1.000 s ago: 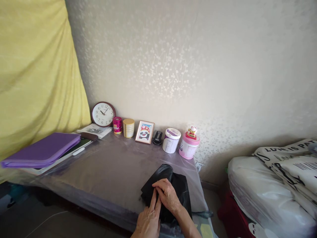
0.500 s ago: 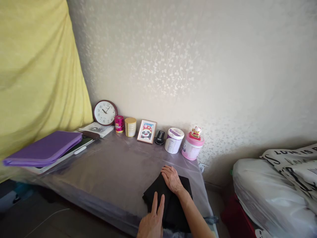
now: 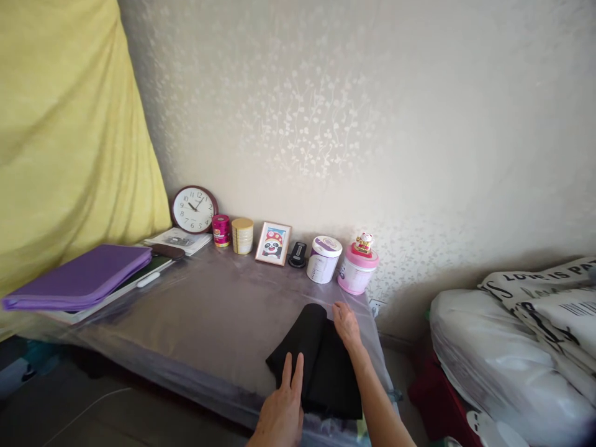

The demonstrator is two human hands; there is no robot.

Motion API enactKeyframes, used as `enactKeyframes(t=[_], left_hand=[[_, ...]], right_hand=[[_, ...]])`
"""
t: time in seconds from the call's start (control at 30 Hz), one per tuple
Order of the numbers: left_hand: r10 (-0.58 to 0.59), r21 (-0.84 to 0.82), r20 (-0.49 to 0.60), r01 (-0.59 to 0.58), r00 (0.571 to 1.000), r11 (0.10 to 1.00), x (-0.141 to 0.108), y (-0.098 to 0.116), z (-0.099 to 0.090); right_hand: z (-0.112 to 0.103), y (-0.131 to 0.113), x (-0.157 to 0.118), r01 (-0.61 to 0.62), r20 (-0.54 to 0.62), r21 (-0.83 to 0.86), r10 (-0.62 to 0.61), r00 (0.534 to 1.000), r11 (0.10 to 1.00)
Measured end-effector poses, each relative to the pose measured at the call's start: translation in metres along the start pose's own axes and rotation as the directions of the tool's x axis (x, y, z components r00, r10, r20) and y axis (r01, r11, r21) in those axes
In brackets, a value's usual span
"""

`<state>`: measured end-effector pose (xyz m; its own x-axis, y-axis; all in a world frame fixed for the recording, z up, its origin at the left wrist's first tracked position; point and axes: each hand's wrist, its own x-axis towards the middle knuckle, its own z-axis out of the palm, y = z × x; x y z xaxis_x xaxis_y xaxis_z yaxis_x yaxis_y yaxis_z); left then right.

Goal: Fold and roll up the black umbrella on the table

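Note:
A folded black cloth lies near the front right corner of the table, its upper left part raised in a rounded fold. My left hand is at the cloth's lower left, with two fingers stretched out and apart against the fabric and the other fingers mostly hidden. At the cloth's upper right edge, my right hand has its fingers bent together on the fabric; the fingertips are partly hidden.
Along the wall stand a clock, pink tin, yellow-lidded tin, panda frame, black device, white tub and pink-lidded tub. A purple folder lies left. Bagged bedding is right.
My right hand has gone from lying flat on the cloth to its upper right edge, fingers now bent. The cloth's upper left part has risen into a fold. The view has shifted slightly.

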<state>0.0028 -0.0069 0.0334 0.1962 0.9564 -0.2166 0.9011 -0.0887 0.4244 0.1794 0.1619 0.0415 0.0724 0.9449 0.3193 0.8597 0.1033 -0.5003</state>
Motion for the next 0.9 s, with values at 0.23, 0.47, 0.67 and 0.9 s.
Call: enactKeyframes(t=[0.23,0.47,0.67,0.9], left_hand=[[0.034,0.011,-0.053,-0.034,0.998,0.999,-0.004,-0.001,0.001],[0.032,0.046,-0.071,-0.029,0.997,0.999,-0.003,-0.002,0.006],[0.022,0.069,-0.066,-0.017,0.998,0.997,-0.004,0.0,0.003],[0.014,0.067,-0.064,-0.01,0.998,0.998,-0.004,0.002,0.003]], right_hand=[[-0.04,0.037,-0.052,-0.218,0.006,0.085,0.218,0.976,0.972],[-0.035,0.024,-0.077,-0.213,0.012,0.168,0.214,0.977,0.962],[-0.033,0.027,-0.072,-0.226,0.006,0.37,0.241,0.97,0.901],[-0.029,0.014,-0.079,-0.248,0.079,0.395,0.237,0.968,0.884]])
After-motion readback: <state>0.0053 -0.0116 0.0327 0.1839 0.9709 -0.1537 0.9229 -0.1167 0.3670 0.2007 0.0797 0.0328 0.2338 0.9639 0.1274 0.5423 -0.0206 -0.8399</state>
